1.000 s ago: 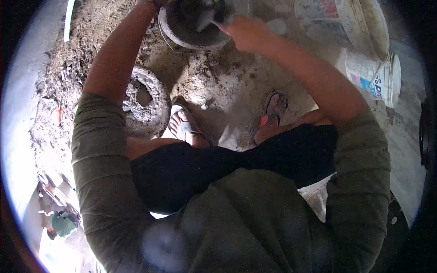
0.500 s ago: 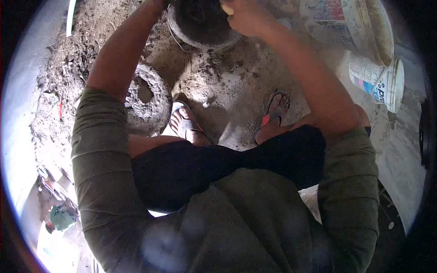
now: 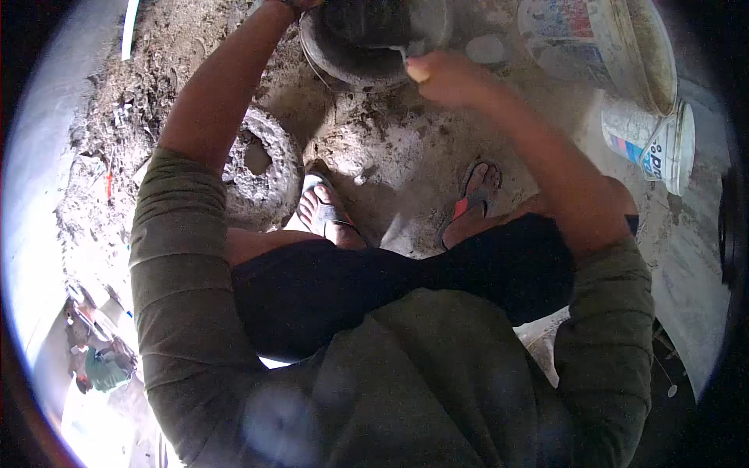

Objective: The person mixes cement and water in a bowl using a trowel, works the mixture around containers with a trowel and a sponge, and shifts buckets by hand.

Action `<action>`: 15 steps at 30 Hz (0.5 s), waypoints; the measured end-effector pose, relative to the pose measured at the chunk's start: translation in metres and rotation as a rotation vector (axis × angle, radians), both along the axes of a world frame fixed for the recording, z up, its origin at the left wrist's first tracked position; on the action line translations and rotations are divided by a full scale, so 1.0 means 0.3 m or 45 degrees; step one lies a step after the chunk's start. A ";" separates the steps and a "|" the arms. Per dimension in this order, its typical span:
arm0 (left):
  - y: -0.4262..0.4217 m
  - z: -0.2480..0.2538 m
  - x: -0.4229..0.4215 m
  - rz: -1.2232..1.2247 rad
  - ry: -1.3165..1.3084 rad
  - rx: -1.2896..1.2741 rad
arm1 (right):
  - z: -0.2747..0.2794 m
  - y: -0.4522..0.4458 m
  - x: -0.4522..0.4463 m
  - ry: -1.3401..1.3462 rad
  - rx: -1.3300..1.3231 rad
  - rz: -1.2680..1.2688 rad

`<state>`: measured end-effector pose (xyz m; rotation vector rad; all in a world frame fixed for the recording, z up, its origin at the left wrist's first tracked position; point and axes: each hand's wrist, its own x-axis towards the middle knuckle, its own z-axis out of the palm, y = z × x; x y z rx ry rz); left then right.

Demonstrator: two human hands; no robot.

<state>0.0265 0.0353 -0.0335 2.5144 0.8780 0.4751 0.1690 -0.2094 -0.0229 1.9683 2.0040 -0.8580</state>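
My right hand (image 3: 451, 78) is closed round the pale handle of a trowel (image 3: 395, 50), whose bent metal shank reaches over a round, dark, mortar-smeared basin (image 3: 343, 72). The trowel's blade lies inside the basin and is hard to tell from the dark contents. At the top edge, my left hand (image 3: 303, 3) is at the basin's left rim. Its fingers are cut off by the frame, so their grip does not show. A thin wire handle hangs at the basin's left side.
A mortar-crusted ring (image 3: 282, 173) lies by my left foot (image 3: 321, 209). To the right, a large dirty white bucket (image 3: 566, 43) and a smaller white bucket (image 3: 630, 139) lie on their sides. Rough, crumbly soil (image 3: 156, 101) covers the left.
My right hand has moved slightly right and down, exposing the trowel's shank. The basin appears a little further right and higher in view.
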 end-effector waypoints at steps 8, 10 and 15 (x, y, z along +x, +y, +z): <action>-0.050 -0.003 0.009 0.004 -0.135 0.065 | -0.037 -0.020 -0.011 0.022 0.333 -0.343; -0.070 -0.020 0.001 0.058 -0.161 0.066 | 0.065 -0.051 -0.022 0.136 0.118 -0.401; -0.174 -0.001 0.008 0.121 -0.237 0.133 | 0.014 0.032 0.086 0.055 0.187 -0.308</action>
